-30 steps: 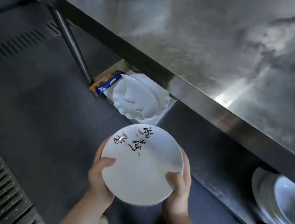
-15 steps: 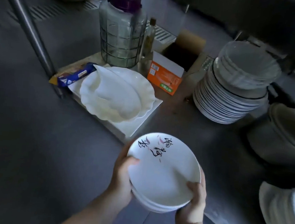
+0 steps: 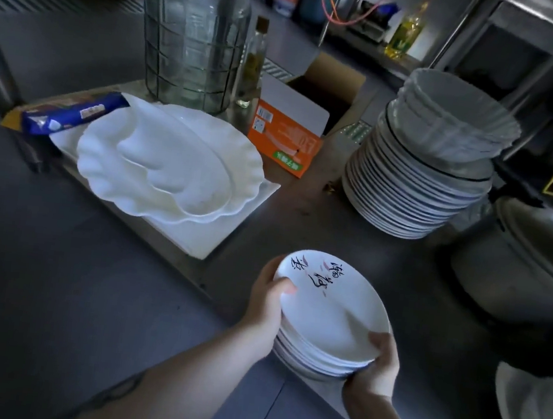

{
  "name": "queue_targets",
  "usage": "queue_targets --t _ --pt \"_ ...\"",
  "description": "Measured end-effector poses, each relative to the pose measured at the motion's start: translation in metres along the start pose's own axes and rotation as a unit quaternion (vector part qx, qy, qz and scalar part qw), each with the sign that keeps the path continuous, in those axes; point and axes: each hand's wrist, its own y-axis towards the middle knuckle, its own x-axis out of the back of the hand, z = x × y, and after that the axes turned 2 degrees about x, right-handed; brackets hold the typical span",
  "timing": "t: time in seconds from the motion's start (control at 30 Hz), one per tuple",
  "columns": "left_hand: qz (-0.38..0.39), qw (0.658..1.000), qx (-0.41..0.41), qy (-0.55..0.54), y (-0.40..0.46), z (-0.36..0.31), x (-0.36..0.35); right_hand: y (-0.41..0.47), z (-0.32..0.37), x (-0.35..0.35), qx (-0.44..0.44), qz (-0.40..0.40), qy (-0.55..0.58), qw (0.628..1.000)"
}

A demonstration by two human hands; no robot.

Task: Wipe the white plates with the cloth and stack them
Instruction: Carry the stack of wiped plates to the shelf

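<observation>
Low under the steel desk, a shelf (image 3: 267, 215) carries crockery. A second ago only the desk top and one plate face showed; now the view has dropped and the pile of plates (image 3: 328, 318) hovers above the shelf's front edge, seemingly about to be stacked. Round, it has no long axis; its face tilts up towards the left, lettering at the far rim. The left hand (image 3: 266, 299) and right hand (image 3: 376, 365) each curl round its rim. Beyond lie scalloped platters (image 3: 170, 162) and a tall plate stack (image 3: 412, 187). No cloth shows.

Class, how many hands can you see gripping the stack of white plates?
2: the left hand grips the stack of white plates at its left edge, the right hand at its near-right edge.
</observation>
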Motion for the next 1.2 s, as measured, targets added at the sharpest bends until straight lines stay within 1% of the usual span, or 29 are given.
queue_targets --t 0.1,0.2,0.3,0.37,0.43,0.5,0.53,0.6,0.63,0.67,0.7,0.73,0.8,0.83,0.87,0.9,0.93,1.03,1.1,1.2 --pt "0.000 1.000 0.004 0.005 0.010 0.005 0.002 0.009 -0.017 0.006 -0.013 -0.020 0.006 1.000" --pt "0.018 1.000 0.008 0.010 0.024 0.002 0.002 0.022 -0.027 0.007 -0.018 -0.046 0.002 0.999" --pt "0.025 0.999 0.007 0.018 0.036 0.003 0.002 0.035 -0.029 0.003 0.004 -0.032 -0.014 0.999" --pt "0.042 0.998 -0.003 0.037 0.042 0.005 0.005 0.038 -0.031 0.000 0.043 -0.026 -0.049 0.998" --pt "0.060 0.996 -0.012 0.072 0.047 0.006 0.008 0.037 -0.026 0.002 0.059 -0.023 -0.095 0.993" --pt "0.066 0.989 -0.015 0.130 0.042 -0.002 0.013 0.030 -0.011 0.003 0.043 -0.018 -0.187 0.981" --pt "0.065 0.981 -0.014 0.181 0.036 -0.010 0.016 0.025 0.000 0.001 0.028 -0.020 -0.257 0.966" --pt "0.069 0.956 -0.025 0.283 0.012 -0.029 0.021 0.004 0.025 -0.005 0.016 -0.032 -0.391 0.920" --pt "0.077 0.945 -0.034 0.317 -0.004 -0.044 0.023 -0.009 0.039 -0.010 0.031 -0.021 -0.452 0.891" --pt "0.080 0.931 -0.037 0.355 -0.021 -0.059 0.025 -0.025 0.052 -0.018 0.046 0.003 -0.519 0.853" --pt "0.073 0.910 -0.038 0.406 -0.036 -0.076 0.028 -0.042 0.065 -0.028 0.059 0.035 -0.588 0.806" --pt "0.062 0.879 -0.047 0.471 -0.052 -0.093 0.031 -0.061 0.078 -0.039 0.068 0.070 -0.653 0.751" --pt "0.057 0.805 -0.076 0.585 -0.088 -0.128 0.035 -0.101 0.106 -0.059 0.096 0.133 -0.752 0.639" --pt "0.064 0.776 -0.085 0.622 -0.106 -0.148 0.034 -0.120 0.122 -0.069 0.111 0.160 -0.782 0.593" --pt "0.075 0.753 -0.092 0.648 -0.125 -0.170 0.032 -0.140 0.137 -0.078 0.119 0.183 -0.798 0.562" --pt "0.086 0.729 -0.098 0.672 -0.143 -0.193 0.027 -0.160 0.153 -0.088 0.122 0.201 -0.805 0.545" --pt "0.098 0.706 -0.094 0.695 -0.161 -0.215 0.022 -0.180 0.170 -0.097 0.116 0.213 -0.807 0.538" --pt "0.132 0.640 -0.050 0.755 -0.216 -0.281 0.006 -0.239 0.229 -0.121 0.095 0.233 -0.804 0.539" --pt "0.153 0.619 -0.030 0.770 -0.255 -0.322 -0.008 -0.278 0.277 -0.135 0.087 0.233 -0.792 0.557" --pt "0.183 0.606 -0.021 0.774 -0.306 -0.380 -0.035 -0.328 0.347 -0.148 0.099 0.216 -0.785 0.572"
